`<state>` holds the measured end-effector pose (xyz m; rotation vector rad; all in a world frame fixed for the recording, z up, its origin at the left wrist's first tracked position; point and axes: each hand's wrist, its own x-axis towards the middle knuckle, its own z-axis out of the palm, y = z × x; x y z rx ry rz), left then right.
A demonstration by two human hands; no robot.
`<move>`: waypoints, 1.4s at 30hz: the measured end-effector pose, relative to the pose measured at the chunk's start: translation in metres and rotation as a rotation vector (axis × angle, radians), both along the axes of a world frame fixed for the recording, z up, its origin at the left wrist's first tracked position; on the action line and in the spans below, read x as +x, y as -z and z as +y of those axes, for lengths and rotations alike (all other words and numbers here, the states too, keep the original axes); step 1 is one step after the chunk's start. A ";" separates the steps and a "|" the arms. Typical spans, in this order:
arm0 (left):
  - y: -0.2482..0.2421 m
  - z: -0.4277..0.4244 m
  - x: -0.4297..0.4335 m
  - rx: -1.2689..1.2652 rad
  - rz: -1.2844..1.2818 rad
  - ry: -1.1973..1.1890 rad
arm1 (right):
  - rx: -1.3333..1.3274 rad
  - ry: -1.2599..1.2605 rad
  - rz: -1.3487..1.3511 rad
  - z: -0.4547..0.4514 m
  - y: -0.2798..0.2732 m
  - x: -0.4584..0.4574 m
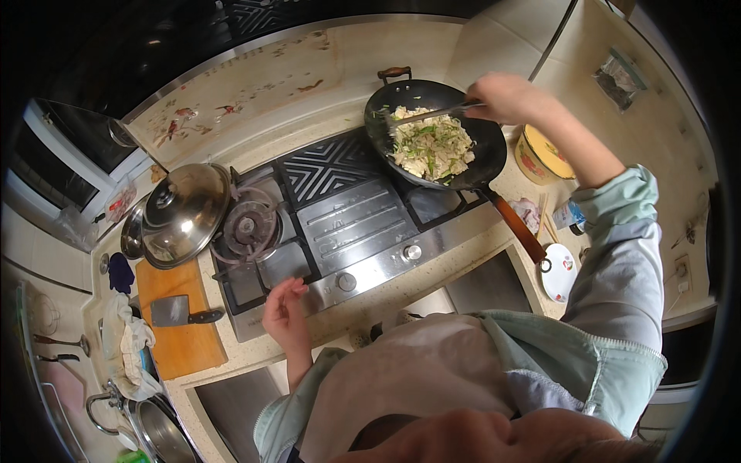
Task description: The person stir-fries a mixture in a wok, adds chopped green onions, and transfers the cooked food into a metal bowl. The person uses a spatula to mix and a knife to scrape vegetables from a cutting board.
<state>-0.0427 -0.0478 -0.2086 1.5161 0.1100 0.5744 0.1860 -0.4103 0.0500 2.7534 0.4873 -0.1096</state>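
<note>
My right hand [506, 99] grips the handle of a metal spatula [431, 114] above a black wok [491, 147]. The spatula's head touches the far left part of the food [434, 142], pale pieces mixed with chopped green strips. The wok sits on the right burner, its wooden handle [517, 223] extending over the counter's front edge. In front of the stainless gas stove [353, 223], my left hand [285, 315] hovers near the left knob [346, 282] with fingers loosely bent, holding nothing.
A domed metal lid [185, 217] leans left of the bare left burner [247, 226]. A cleaver [171, 311] lies on a wooden cutting board [194, 347]. Right of the wok stand a yellow enamel pot [538, 153], chopsticks [544, 217] and a small white dish [558, 275]. A sink [162, 431] is lower left.
</note>
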 end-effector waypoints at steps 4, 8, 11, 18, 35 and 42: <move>0.003 0.003 -0.003 -0.012 -0.003 -0.002 | 0.030 -0.007 -0.083 0.022 0.036 0.021; 0.003 -0.001 -0.004 -0.054 0.006 0.039 | 0.142 0.492 0.116 -0.014 0.060 0.031; 0.001 -0.005 -0.001 -0.037 -0.010 0.061 | 0.200 0.533 0.254 -0.062 0.051 0.000; 0.005 -0.011 0.009 -0.085 -0.086 0.108 | 0.352 0.519 0.273 -0.072 -0.028 -0.110; -0.014 -0.063 0.061 0.063 -0.049 0.150 | 0.703 0.420 0.057 -0.090 0.076 -0.040; -0.001 -0.058 0.125 0.033 0.064 0.182 | 0.577 0.207 0.170 -0.160 0.094 -0.057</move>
